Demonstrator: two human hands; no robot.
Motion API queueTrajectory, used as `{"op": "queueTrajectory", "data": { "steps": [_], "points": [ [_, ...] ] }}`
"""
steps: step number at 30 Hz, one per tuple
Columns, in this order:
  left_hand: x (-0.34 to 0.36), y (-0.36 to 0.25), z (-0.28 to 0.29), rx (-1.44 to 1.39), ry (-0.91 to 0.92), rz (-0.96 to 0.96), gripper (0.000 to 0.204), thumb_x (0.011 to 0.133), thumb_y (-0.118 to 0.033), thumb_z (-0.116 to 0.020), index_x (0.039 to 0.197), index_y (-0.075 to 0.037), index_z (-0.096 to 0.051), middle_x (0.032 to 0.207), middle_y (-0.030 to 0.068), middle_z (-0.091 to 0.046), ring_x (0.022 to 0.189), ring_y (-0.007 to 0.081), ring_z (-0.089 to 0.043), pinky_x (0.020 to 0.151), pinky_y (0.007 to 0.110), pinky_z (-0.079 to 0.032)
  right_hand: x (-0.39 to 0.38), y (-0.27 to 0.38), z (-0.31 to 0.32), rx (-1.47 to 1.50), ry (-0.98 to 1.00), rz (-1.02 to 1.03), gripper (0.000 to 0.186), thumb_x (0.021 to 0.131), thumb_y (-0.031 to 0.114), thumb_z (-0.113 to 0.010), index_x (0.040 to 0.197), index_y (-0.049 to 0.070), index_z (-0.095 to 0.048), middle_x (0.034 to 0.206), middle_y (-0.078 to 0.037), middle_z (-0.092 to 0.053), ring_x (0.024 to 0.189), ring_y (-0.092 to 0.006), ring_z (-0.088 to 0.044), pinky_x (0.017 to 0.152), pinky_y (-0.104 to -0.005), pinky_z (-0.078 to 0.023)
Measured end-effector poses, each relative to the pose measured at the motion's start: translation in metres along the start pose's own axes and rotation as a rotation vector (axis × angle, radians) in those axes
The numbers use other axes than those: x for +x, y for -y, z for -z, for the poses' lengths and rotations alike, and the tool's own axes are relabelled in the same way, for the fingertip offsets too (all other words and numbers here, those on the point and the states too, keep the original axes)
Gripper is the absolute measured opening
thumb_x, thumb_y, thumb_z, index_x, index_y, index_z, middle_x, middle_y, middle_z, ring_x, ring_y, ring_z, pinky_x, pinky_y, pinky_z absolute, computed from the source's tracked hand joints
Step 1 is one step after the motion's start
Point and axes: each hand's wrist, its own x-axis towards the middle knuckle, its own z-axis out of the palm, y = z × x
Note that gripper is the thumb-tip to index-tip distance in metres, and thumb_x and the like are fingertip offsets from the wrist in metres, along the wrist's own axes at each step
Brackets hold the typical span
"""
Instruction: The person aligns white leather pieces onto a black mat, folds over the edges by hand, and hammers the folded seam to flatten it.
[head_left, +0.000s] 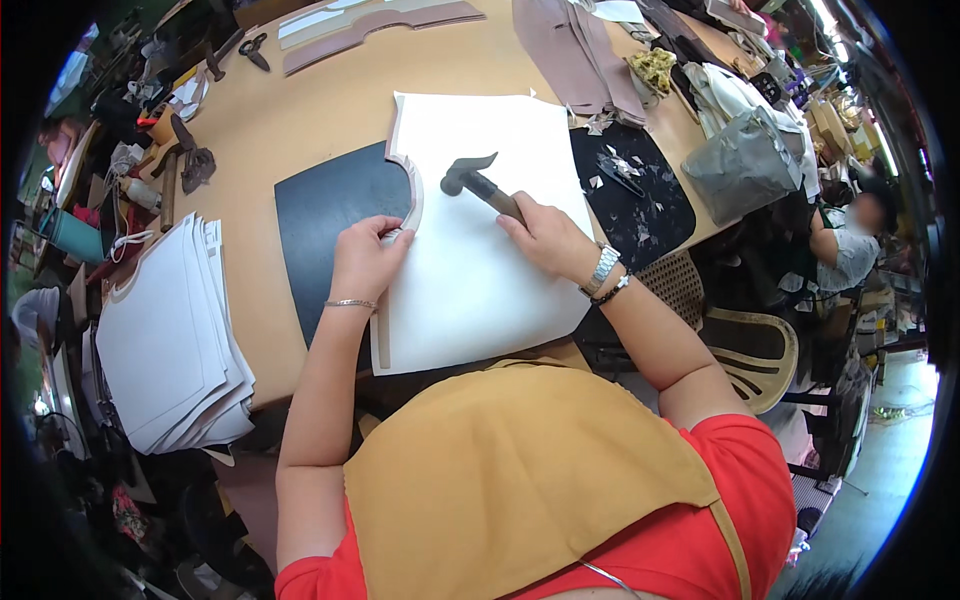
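Worktop [330, 110]: carries my work.
White panel [490, 270]: there, overlapping the dark board [335, 210].
Hammer [482, 186]: my right hand's [548, 237] fingers grip it; I'd tap lightly, face flat.
Curved edge [415, 187]: my left hand's [366, 262] fingers pinch it; I'd keep fingertips clear.

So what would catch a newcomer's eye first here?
Probably the large white sheet with a curved notch, lying on the tan table, with the left hand at its curve. Over it, the right hand grips a dark-headed hammer; below, a mustard-yellow cloth apron fills the foreground.
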Motion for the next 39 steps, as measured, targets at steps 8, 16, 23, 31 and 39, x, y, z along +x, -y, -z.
{"op": "queueTrajectory", "data": {
  "steps": [8, 16, 23, 31, 39],
  "points": [
    [-0.013, 0.003, -0.016, 0.358, -0.255, -0.473, 0.011, 0.091, -0.013, -0.073, 0.097, -0.005, -0.078, 0.093, 0.0094, -0.069, 0.083, 0.0315, -0.069, 0.074, 0.041, -0.056, 0.009, 0.030, 0.011, 0.118, -0.057, 0.172, 0.033, 0.105, 0.035, -0.059, 0.110, 0.003, -0.055, 0.079, -0.024, -0.068, 0.074, -0.0452, -0.068, 0.069, -0.0525, -0.053],
    [-0.012, 0.003, -0.015, 0.314, -0.225, -0.420, 0.014, 0.091, -0.016, -0.073, 0.098, -0.005, -0.077, 0.093, 0.0102, -0.070, 0.084, 0.0316, -0.070, 0.076, 0.042, -0.057, 0.025, 0.035, 0.015, -0.100, -0.005, 0.137, 0.036, 0.105, 0.038, -0.057, 0.108, 0.002, -0.053, 0.080, -0.025, -0.067, 0.076, -0.0483, -0.066, 0.072, -0.0530, -0.052],
    [-0.002, 0.018, 0.012, 0.007, -0.002, -0.125, 0.025, 0.084, -0.019, -0.081, 0.103, -0.002, -0.078, 0.092, 0.0136, -0.073, 0.082, 0.0267, -0.073, 0.075, 0.038, -0.057, 0.016, 0.033, 0.006, -0.094, 0.122, 0.121, 0.039, 0.105, 0.041, -0.056, 0.109, 0.002, -0.055, 0.084, -0.025, -0.070, 0.080, -0.0463, -0.069, 0.075, -0.0551, -0.054],
    [-0.017, 0.011, 0.008, 0.281, -0.110, -0.394, 0.010, 0.086, -0.012, -0.078, 0.094, -0.005, -0.076, 0.095, 0.0096, -0.071, 0.078, 0.0282, -0.070, 0.072, 0.036, -0.056, 0.006, 0.048, 0.000, -0.172, 0.099, 0.148, 0.037, 0.105, 0.040, -0.057, 0.107, 0.003, -0.054, 0.081, -0.023, -0.069, 0.077, -0.0465, -0.068, 0.073, -0.0546, -0.054],
    [-0.009, 0.015, 0.027, 0.082, 0.067, -0.094, 0.033, 0.088, -0.019, -0.081, 0.111, 0.004, -0.076, 0.087, 0.0105, -0.076, 0.077, 0.0122, -0.068, 0.074, 0.030, -0.056, -0.002, 0.029, -0.013, -0.050, 0.137, 0.111, 0.037, 0.105, 0.038, -0.057, 0.107, 0.001, -0.052, 0.079, -0.027, -0.067, 0.076, -0.0473, -0.067, 0.071, -0.0547, -0.053]
  ]
}}
